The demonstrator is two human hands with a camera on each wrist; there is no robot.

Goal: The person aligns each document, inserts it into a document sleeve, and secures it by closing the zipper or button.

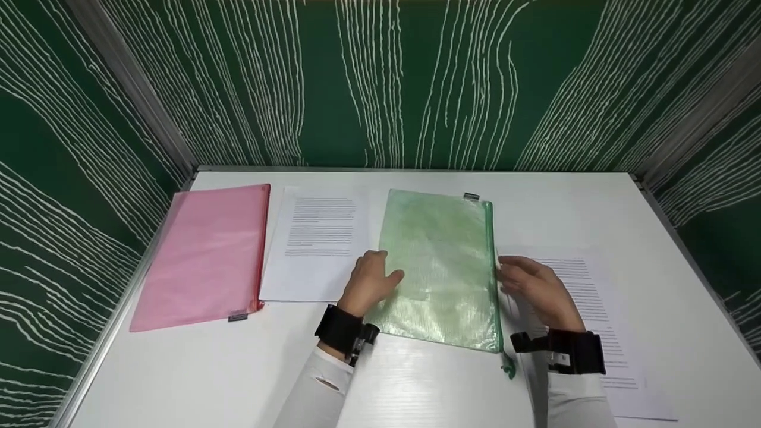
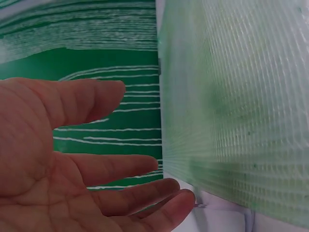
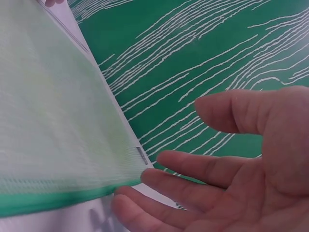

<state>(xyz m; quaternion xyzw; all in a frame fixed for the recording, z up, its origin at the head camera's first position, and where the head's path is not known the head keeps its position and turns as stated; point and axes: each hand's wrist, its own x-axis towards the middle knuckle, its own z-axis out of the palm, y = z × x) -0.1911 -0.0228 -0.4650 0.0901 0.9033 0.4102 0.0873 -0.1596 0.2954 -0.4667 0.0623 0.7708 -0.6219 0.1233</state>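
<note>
A translucent green zipper pouch lies on the table between the two hands, its green zipper edge along the right and the pull cord at the lower right corner. At its left edge is my left hand, with thumb and fingers spread apart in the left wrist view. My right hand is beside the zipper edge, over a printed sheet. In the right wrist view its fingers extend loosely toward the pouch's green edge, the thumb apart from them. Neither hand grips anything.
A pink zipper pouch with a red zipper lies at the left of the white table. Between the pouches is another printed sheet. Green walls with white wavy lines enclose the back and sides.
</note>
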